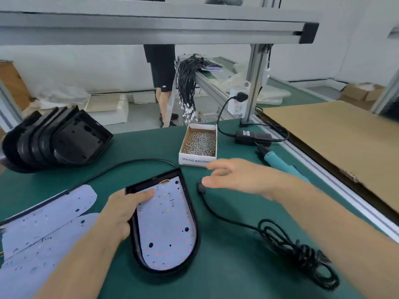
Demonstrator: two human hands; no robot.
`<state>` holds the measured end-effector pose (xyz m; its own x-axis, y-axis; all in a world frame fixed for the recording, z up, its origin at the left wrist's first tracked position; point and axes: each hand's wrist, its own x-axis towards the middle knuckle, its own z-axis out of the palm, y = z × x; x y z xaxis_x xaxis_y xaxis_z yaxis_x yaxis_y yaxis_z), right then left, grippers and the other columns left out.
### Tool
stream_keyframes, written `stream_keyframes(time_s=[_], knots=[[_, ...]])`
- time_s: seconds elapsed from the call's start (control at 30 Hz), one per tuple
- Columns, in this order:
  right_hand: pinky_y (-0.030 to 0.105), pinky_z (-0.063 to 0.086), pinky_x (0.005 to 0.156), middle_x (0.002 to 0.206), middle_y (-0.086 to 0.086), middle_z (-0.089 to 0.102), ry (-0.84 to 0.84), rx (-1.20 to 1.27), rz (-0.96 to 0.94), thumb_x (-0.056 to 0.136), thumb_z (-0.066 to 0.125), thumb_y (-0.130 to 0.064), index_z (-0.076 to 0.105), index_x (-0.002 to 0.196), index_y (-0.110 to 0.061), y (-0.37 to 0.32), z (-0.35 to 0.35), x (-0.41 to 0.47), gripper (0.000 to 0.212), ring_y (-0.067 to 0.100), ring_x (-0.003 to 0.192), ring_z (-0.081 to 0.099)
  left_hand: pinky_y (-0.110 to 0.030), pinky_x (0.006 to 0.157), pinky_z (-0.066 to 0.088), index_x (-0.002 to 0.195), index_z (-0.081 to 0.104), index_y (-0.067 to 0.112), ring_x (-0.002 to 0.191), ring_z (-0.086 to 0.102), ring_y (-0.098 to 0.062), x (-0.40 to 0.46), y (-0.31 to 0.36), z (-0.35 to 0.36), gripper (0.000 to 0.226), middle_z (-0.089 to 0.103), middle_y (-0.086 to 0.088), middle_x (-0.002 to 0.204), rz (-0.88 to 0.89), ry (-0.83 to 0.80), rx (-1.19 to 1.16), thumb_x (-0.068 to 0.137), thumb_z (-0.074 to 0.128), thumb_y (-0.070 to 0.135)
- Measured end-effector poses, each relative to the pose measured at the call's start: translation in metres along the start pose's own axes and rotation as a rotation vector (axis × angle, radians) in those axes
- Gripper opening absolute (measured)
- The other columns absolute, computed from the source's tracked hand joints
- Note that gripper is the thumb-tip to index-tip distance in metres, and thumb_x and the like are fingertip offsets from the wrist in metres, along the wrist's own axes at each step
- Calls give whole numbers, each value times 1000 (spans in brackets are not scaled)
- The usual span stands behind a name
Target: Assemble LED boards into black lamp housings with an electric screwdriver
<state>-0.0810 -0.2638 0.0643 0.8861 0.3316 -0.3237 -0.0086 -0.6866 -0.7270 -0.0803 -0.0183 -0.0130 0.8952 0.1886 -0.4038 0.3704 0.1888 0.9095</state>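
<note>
- One LED board (166,225) already lies inside a black housing (192,214) in the middle of the green mat (226,272). No screw heads can be seen in its holes, so I judge that the fastening is not yet done.
- The left hand (123,214) presses on this unit at its left rim, with fingers flat on the board. It holds the unit steady and does not lift it.
- The right hand (239,176) is above the mat, between the housing and the screw box (199,143). Its fingers are loosely spread and it holds nothing. It is blurred, so the exact finger pose is hard to read.
- The screwdriver (278,161) lies on the mat behind the right hand, untouched. Its front part is hidden by the hand and arm.
- Work left: more boards (43,231) lie on the left, cut off by the picture edge, and a stack of empty housings (64,139) lies on its side at the far left. Their number I cannot count.
- A black cable (287,240) runs from near the housing to a coil on the right. Its small end piece sits just beside the right fingers, and I cannot tell what it is.
- The yellow wires at the top of the board are too small to say if they are connected.
</note>
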Motion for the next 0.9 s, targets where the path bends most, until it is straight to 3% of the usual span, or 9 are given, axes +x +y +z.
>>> stream_keyframes(time_s=[0.1, 0.17, 0.27, 0.37, 0.47, 0.57, 0.63, 0.73, 0.9], knots=[[12, 45, 74, 97, -18, 64, 76, -373, 52, 73, 71, -59, 61, 103, -39, 29, -47, -65, 37, -8, 86, 59, -34, 62, 51, 90, 66, 8, 68, 65, -27, 8, -6, -3, 11, 72, -12, 79, 14, 27, 46, 81, 69, 1], [14, 46, 72, 90, -19, 62, 25, -517, 163, 58, 65, -73, 57, 88, -43, 53, -49, -108, 43, -11, 84, 55, -34, 65, 51, 84, 67, 8, 66, 64, -27, 8, -5, 1, 9, 71, -12, 76, 56, 48, 102, 80, 70, 1], [18, 47, 78, 95, -18, 56, 9, -610, 277, 42, 50, -87, 50, 91, -45, 80, -21, -150, 65, -5, 87, 53, -38, 70, 53, 84, 67, 4, 68, 64, -31, 3, 2, 4, 7, 70, -18, 84, 70, 46, 173, 79, 71, 2], [12, 44, 77, 108, -27, 53, 174, -419, 229, 32, 47, -100, 50, 99, -56, 88, -10, -168, 80, -7, 97, 53, -51, 84, 53, 111, 62, 0, 92, 65, -39, 4, 3, -3, 42, 66, -22, 108, 77, 78, 239, 73, 77, 8], [5, 39, 77, 105, -34, 56, 454, -362, 118, 57, 52, -89, 57, 97, -52, 99, -27, -158, 54, -12, 97, 53, -56, 88, 51, 122, 54, 1, 100, 62, -44, 1, -1, -4, 55, 61, -22, 118, 116, 135, 310, 73, 79, 11], [20, 44, 85, 119, -17, 56, 578, -414, 166, 79, 59, -60, 50, 126, -38, 115, -51, -114, 53, -1, 101, 55, -58, 91, 48, 125, 50, -2, 104, 59, -47, -3, -8, 1, 59, 59, -26, 120, 173, 206, 357, 75, 77, 11], [35, 46, 92, 133, -1, 50, 566, -463, 288, 85, 60, -57, 35, 143, -27, 124, -63, -79, 70, 17, 114, 54, -54, 95, 44, 127, 49, -1, 110, 56, -44, -7, -13, 5, 59, 56, -24, 127, 220, 274, 382, 76, 76, 11], [34, 47, 86, 139, 3, 44, 534, -538, 327, 83, 60, -61, 25, 148, -24, 133, -60, -37, 82, 22, 116, 52, -42, 93, 39, 137, 44, 10, 116, 50, -33, -16, -21, 11, 63, 49, -12, 136, 260, 308, 296, 82, 73, 10], [34, 45, 90, 135, 5, 42, 525, -664, 369, 83, 64, -55, 34, 143, -23, 130, -60, -6, 75, 24, 119, 47, -37, 95, 34, 141, 40, 11, 121, 44, -28, -13, -20, 6, 74, 44, -9, 141, 286, 277, 359, 78, 78, 11]])
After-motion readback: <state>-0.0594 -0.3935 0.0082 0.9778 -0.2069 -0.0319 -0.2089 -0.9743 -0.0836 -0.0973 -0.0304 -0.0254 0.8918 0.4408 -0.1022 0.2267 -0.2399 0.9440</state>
